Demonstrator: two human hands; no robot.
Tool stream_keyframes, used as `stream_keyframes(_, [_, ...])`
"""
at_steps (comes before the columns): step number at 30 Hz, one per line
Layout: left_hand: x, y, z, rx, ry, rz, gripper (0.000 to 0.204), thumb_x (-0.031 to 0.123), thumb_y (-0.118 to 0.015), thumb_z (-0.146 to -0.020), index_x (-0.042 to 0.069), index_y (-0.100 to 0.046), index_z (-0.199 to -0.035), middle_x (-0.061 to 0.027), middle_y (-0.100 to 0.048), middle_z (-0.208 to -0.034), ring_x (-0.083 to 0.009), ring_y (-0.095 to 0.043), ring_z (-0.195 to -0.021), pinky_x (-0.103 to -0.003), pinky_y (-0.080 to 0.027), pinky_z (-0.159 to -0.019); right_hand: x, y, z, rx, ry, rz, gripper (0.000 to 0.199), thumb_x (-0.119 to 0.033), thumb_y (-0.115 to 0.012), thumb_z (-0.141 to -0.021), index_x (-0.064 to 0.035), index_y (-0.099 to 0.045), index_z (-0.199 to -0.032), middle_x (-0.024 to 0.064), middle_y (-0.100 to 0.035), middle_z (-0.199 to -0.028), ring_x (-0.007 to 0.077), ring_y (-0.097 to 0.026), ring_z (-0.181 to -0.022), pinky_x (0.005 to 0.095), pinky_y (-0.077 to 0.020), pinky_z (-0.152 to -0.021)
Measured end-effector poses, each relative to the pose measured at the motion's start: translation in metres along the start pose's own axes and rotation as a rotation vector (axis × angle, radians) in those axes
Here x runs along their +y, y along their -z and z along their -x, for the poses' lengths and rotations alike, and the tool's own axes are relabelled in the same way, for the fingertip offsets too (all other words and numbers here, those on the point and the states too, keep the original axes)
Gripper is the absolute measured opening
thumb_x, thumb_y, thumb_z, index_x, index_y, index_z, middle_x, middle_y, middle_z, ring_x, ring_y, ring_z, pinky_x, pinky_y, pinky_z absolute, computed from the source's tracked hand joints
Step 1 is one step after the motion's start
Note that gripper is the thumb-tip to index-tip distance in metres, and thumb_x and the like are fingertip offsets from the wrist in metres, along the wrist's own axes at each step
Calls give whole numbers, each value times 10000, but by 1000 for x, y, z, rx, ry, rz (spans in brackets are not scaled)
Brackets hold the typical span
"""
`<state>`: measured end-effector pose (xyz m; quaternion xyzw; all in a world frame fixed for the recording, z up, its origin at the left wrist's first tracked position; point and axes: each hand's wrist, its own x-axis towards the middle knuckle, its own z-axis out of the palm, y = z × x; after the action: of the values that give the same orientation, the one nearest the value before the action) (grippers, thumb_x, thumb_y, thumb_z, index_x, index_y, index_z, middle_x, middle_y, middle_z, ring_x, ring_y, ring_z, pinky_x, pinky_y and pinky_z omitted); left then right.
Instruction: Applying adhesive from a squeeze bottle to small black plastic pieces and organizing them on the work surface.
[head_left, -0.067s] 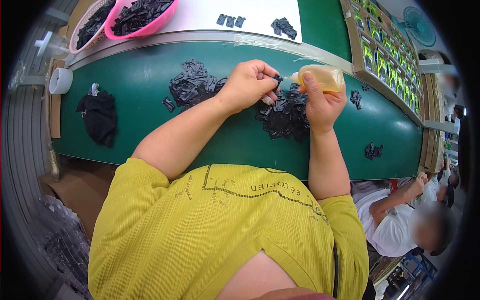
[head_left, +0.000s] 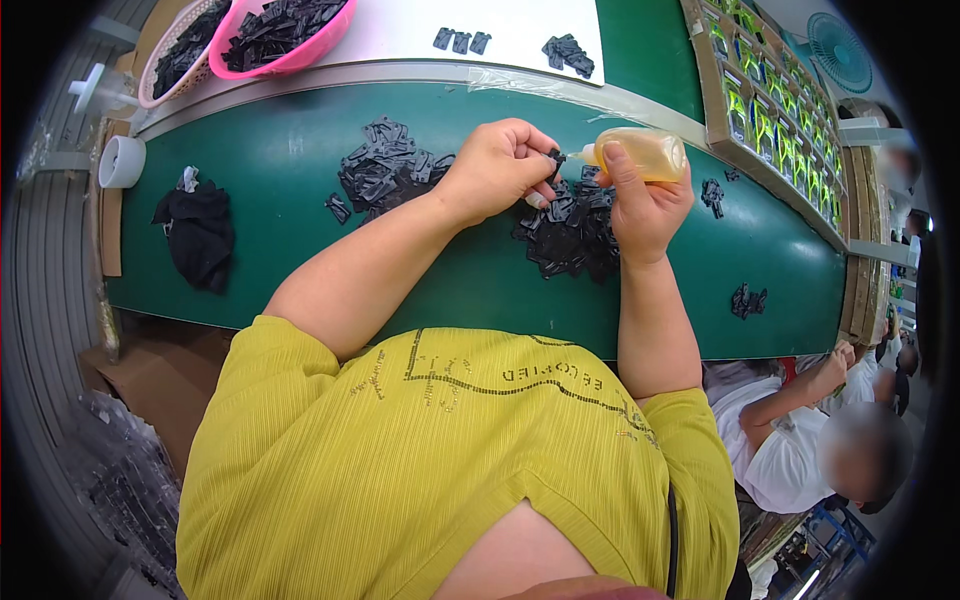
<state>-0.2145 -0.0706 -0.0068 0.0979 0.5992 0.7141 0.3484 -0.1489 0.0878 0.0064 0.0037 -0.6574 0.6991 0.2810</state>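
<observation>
At nine o'clock, a black cloth (head_left: 203,240) lies near the green tabletop's (head_left: 275,195) left edge, with room towards the black pile (head_left: 385,165) at eleven. Your left hand (head_left: 500,172) pinches a small black part (head_left: 556,162) at one; your right hand's (head_left: 645,212) fingers wrap an amber bottle (head_left: 658,157) at two, nozzle just beside the part. Green surface stretches towards three.

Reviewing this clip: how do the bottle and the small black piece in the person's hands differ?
The bottle is amber and translucent; the black piece is dark and looks opaque. The bottle is far larger than the black piece. The right hand grips the bottle, while the left hand pinches the black piece. Both are held over the green table.
</observation>
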Motion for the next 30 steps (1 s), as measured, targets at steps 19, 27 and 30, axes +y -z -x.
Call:
stream_keyframes(19, [-1,4,-1,-15,7,3,211,42,-586,-830,-59,-546,-1011,-137,-637,-817,-155,-630,-637,-254,-537,-569,-4,-10,-3,22,22,94,165,-11,-708,-782,4,-595,-901,48,-636,-806,78,-580,-606,188,-468,-515])
stream_keyframes(27, [-3,3,0,-16,14,4,210,47,-583,-834,-59,-548,-1011,-134,-636,-813,-154,-629,-638,-254,-537,-571,-5,-10,0,19,12,92,152,-16,-707,-783,4,-600,-889,43,-632,-799,77,-583,-612,188,-481,-521])
stream_keyframes(30, [-2,3,0,-19,5,1,212,47,-583,-834,-60,-547,-1013,-133,-636,-811,-156,-630,-637,-255,-537,-569,-4,-9,-2,13,11,111,155,-14,-709,-780,6,-602,-891,45,-632,-803,76,-585,-615,189,-483,-516])
